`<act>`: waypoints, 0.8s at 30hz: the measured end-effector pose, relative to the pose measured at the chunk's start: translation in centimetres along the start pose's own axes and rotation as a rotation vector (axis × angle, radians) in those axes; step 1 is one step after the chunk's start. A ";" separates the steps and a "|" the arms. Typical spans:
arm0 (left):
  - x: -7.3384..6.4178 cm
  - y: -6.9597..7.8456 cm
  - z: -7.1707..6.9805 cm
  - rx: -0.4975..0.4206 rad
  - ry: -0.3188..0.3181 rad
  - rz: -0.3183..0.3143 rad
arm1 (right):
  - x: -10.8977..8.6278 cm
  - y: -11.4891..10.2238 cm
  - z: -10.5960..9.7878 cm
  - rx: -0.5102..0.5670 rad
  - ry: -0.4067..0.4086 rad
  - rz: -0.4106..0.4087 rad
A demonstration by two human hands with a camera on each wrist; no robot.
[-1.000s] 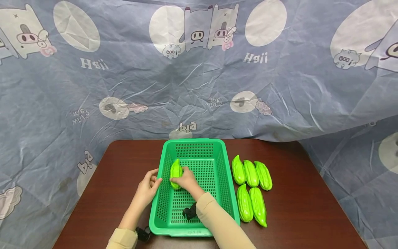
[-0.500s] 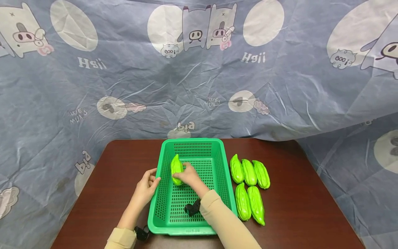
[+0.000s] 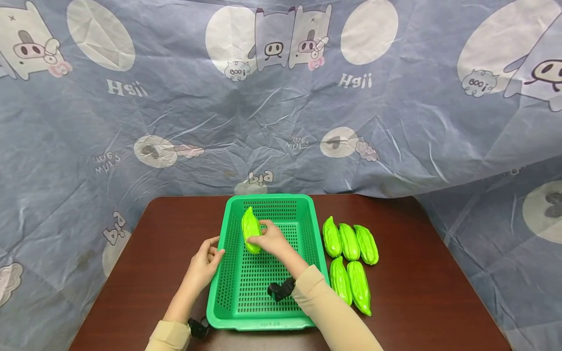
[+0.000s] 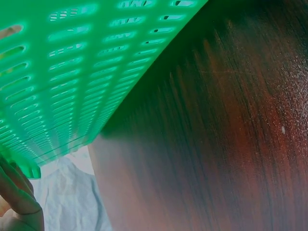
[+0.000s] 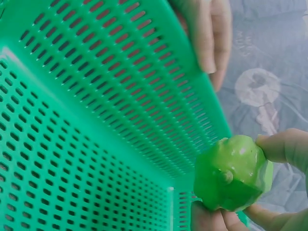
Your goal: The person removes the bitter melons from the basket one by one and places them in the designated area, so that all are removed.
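Note:
In the head view a green plastic basket (image 3: 263,323) with slotted walls stands on the table. My right hand (image 3: 273,241) holds a bright green bitter melon (image 3: 249,223) over the basket's left part, its pointed end tilted up and away. The right wrist view shows the bitter melon's blunt, bumpy end (image 5: 233,173) pinched between thumb and fingers. On the basket's left rim, my left hand (image 3: 205,262) grips with the thumb at the top edge and the fingers outside. The left wrist view has the fingers (image 4: 17,185) at the rim, partly cut off.
Several more bitter melons (image 3: 349,242) lie in two rows on the brown table (image 3: 417,282), right beside the basket. A blue-grey cloth (image 3: 246,122) with cartoon prints hangs behind the table. Black wrist cameras (image 3: 281,289) sit on both wrists.
My right hand has lifted the bitter melon up and away from the basket's floor, shifting it toward the far end. The left hand keeps its place at the rim.

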State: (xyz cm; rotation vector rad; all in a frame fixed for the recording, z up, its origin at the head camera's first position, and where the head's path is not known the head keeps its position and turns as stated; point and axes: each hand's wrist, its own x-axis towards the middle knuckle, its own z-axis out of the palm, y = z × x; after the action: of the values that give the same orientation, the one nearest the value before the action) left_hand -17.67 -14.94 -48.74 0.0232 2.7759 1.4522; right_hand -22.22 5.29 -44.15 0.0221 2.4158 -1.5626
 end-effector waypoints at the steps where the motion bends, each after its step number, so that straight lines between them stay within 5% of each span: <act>1: 0.0 0.0 0.0 0.001 0.000 0.001 | -0.2 -0.2 -0.2 0.006 -0.005 -0.005; 10: -0.1 -0.1 0.1 0.003 0.012 0.041 | -1.6 -0.8 -2.5 0.034 -0.027 -0.002; 24: 0.0 0.2 -0.2 0.000 -0.019 0.000 | -2.8 0.0 -6.3 0.081 -0.019 0.004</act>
State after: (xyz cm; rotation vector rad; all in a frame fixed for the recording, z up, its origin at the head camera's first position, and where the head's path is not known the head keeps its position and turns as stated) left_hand -17.67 -14.98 -48.44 0.0365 2.7605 1.4448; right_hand -20.88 11.33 -41.10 0.0279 2.3355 -1.6510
